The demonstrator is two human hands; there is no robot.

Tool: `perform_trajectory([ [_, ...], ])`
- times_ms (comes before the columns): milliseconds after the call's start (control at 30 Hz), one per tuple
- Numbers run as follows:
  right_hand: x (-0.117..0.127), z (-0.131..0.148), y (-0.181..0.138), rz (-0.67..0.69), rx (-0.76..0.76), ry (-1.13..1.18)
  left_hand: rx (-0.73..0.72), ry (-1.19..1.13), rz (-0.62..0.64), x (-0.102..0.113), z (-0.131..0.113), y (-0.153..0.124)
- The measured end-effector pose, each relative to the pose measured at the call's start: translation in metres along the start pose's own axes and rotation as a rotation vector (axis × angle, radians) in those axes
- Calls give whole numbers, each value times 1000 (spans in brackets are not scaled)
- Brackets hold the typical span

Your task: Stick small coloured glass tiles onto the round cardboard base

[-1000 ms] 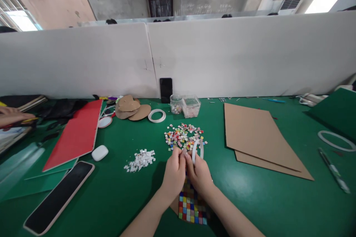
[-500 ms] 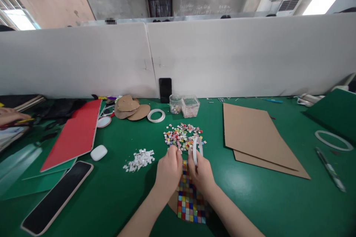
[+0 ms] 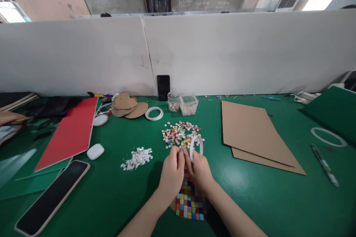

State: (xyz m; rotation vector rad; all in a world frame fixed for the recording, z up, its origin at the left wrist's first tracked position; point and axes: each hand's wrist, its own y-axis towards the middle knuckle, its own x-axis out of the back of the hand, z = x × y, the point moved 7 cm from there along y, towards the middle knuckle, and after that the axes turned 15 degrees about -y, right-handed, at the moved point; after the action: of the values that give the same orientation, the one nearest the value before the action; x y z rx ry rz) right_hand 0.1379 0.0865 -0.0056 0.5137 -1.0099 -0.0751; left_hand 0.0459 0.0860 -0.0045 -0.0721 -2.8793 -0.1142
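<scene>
Head view finds the left hand (image 3: 172, 166) pinched closed, contents indiscernible, against the fingertips of the right hand (image 3: 200, 170), which grips a white ring (image 3: 191, 149) upright, presumably for ready access, above the coloured mosaic (image 3: 189, 206) at the near side of the table (image 3: 250, 192).

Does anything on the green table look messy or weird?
The colorful loose tiles lie scattered in front of the clear containers, so they look a bit spilled. The cardboard sheets on the right overlap crookedly, not neatly lined up.
</scene>
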Motion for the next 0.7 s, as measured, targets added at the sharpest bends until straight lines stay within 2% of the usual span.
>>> perform_trajectory([
  [167,3,5,1,-86,102,-138,-72,303,-4,3,-6,-1],
  [333,1,1,3,6,34,39,-262,486,27,6,-19,3],
  [467,-3,-6,4,103,-92,289,-249,374,118,12,-18,10],
  [600,-8,-12,2,139,-213,504,-205,216,143,17,-17,13],
  [700,-15,-13,0,177,-280,630,-242,221,173,13,-19,12],
])
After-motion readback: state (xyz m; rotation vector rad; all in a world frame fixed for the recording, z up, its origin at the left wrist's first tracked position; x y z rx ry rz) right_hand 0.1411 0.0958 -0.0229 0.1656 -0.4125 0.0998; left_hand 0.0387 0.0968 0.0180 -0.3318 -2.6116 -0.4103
